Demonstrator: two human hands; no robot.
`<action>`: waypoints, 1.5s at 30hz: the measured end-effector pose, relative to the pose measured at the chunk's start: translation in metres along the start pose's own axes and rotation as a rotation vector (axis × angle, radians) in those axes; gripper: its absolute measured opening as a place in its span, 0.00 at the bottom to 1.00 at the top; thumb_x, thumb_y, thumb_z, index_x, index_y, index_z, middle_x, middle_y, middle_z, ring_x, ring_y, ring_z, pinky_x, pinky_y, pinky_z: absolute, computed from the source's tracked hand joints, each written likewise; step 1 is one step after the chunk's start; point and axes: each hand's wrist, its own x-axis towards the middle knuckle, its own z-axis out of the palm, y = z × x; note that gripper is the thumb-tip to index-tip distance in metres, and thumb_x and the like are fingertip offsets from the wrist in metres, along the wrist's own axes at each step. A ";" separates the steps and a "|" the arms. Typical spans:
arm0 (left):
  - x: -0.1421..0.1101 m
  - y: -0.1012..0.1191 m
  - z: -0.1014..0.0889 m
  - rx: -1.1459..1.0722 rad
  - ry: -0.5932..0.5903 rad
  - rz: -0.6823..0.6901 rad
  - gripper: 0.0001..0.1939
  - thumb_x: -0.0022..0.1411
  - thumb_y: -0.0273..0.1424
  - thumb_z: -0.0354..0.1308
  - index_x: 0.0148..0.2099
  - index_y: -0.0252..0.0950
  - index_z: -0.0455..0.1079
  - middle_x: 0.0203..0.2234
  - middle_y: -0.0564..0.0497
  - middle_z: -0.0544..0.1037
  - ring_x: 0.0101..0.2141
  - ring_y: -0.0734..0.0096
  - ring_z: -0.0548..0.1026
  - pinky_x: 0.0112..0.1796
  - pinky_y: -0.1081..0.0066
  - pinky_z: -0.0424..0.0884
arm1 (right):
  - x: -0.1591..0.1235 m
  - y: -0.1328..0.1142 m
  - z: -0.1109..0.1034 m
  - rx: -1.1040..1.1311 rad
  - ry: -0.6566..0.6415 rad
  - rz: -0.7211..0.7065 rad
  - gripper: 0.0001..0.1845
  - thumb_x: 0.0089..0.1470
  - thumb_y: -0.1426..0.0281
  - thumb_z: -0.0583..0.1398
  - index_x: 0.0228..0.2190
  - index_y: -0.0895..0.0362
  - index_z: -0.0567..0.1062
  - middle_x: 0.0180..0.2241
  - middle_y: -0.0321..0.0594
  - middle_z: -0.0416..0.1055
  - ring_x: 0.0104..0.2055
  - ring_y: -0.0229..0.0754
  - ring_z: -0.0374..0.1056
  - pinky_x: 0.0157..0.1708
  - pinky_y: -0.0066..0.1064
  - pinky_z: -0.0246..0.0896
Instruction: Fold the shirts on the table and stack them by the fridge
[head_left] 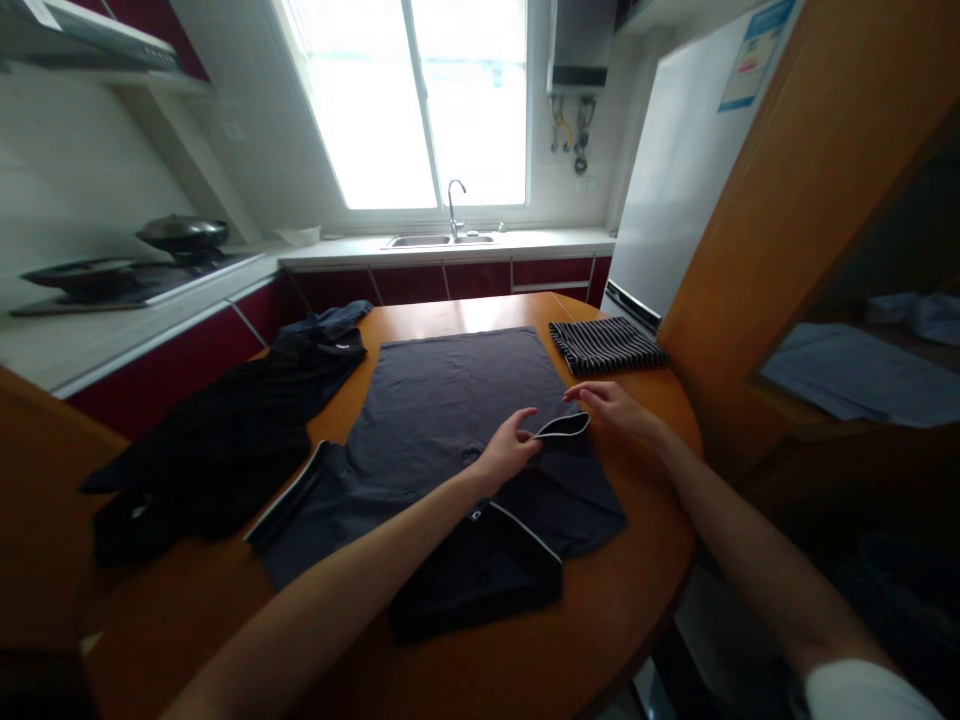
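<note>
A dark grey-blue polo shirt point(442, 385) lies spread on the wooden table, its black collar point(480, 580) with white piping towards me. My left hand point(508, 452) has the edge of the right-side sleeve's white-trimmed cuff between thumb and fingers, index finger raised. That cuff point(566, 426) bulges up into a loop. Just beyond the loop's right end hovers my right hand point(611, 405), fingers stretched forward and apart, seemingly holding nothing. The other sleeve point(300, 510) lies flat at the left, partly behind my left forearm.
Dark crumpled clothes point(225, 440) lie along the table's left side. A folded black-and-white striped cloth point(606, 345) rests at the back right of the round-edged table point(637, 600). Beyond are a sink point(420, 241), a stove with pans point(184, 235) and a fridge point(675, 160).
</note>
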 end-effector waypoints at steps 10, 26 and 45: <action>0.005 -0.012 0.001 0.028 0.000 0.002 0.29 0.63 0.26 0.61 0.64 0.34 0.59 0.26 0.55 0.75 0.26 0.70 0.77 0.27 0.73 0.77 | -0.003 0.020 0.000 -0.052 -0.078 0.022 0.23 0.51 0.61 0.66 0.47 0.60 0.79 0.38 0.41 0.76 0.41 0.43 0.72 0.44 0.33 0.67; -0.024 0.006 0.006 1.191 -0.019 0.699 0.21 0.68 0.31 0.56 0.63 0.42 0.67 0.59 0.44 0.69 0.58 0.55 0.68 0.58 0.57 0.65 | 0.012 0.065 0.008 -0.177 0.313 0.081 0.20 0.60 0.57 0.55 0.36 0.59 0.78 0.30 0.43 0.77 0.31 0.43 0.71 0.32 0.33 0.65; -0.058 -0.015 0.034 0.972 -0.874 0.827 0.33 0.71 0.42 0.55 0.72 0.38 0.54 0.70 0.43 0.54 0.70 0.55 0.51 0.68 0.51 0.43 | -0.002 0.051 0.006 -0.521 0.092 0.077 0.06 0.53 0.67 0.62 0.28 0.54 0.79 0.49 0.43 0.74 0.54 0.51 0.64 0.55 0.47 0.54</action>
